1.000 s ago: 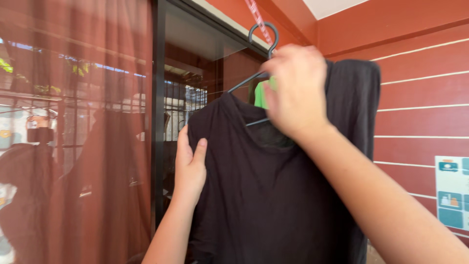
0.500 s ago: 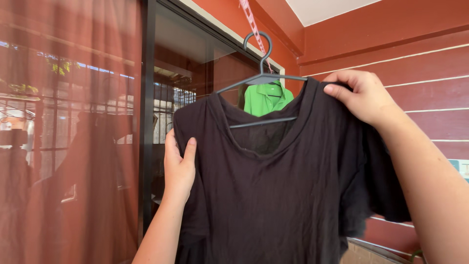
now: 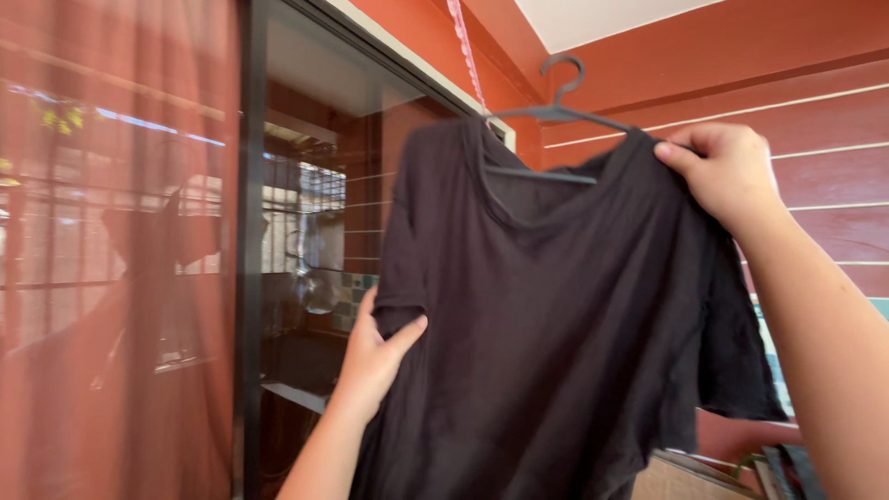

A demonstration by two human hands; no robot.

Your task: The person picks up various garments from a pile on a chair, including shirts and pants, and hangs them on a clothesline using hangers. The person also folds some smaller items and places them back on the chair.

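A black short-sleeved cotton T-shirt (image 3: 556,324) hangs at the centre of view on a grey plastic clothes hanger (image 3: 556,111), whose hook points to 12 o'clock beside a pink cord (image 3: 463,46) running up toward the ceiling. The right hand (image 3: 732,171), at 2 o'clock, pinches the shirt's shoulder seam between thumb and curled fingers, right at the hanger's arm. The left hand (image 3: 375,356), at 8 o'clock, grips the edge of the other sleeve, thumb spread across the cloth and fingers hidden behind it. The step in hand looks like settling the shirt squarely on the hanger; the next move probably calls for tugging both shoulders even. A dark-framed sliding glass door (image 3: 245,278) stands at 9 o'clock, a red-painted wall (image 3: 815,93) behind.
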